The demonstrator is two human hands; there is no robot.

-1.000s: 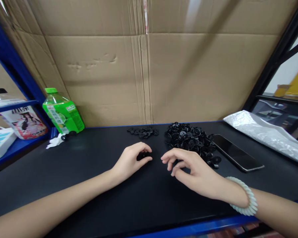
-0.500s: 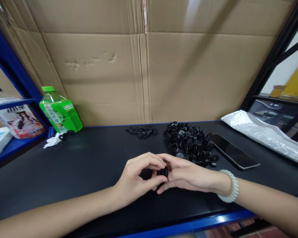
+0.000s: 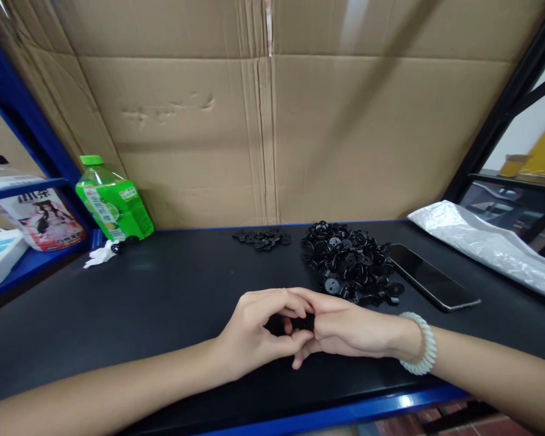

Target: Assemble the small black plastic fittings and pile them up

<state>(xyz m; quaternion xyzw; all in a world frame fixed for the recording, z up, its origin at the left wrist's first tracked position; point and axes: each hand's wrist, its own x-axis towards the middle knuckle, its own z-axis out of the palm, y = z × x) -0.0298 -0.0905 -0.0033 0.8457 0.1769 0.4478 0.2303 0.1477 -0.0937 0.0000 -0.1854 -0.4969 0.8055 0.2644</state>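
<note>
My left hand [image 3: 266, 324] and my right hand [image 3: 345, 324] meet above the front of the black table [image 3: 172, 290]. Between their fingertips is a small black part [image 3: 304, 321], gripped from both sides and mostly covered by the fingers. A pale coiled band circles my right wrist. Just behind my right hand lies a large heap of round black parts [image 3: 352, 260], some with small holes like buttons. Farther back, left of that heap, is a smaller, flatter group of black parts [image 3: 263, 239].
A phone [image 3: 431, 277] lies right of the heap, beside a silvery plastic bag [image 3: 481, 242]. At the back left stand a green bottle [image 3: 115, 206] and a crumpled white tissue [image 3: 100, 255]. Cardboard [image 3: 186, 139] rises behind the table. A blue shelf holds another bottle [image 3: 45, 221].
Both hands have shifted slightly right and down, still together. My fingers now cover more of the black part. The whole view has moved a little.
</note>
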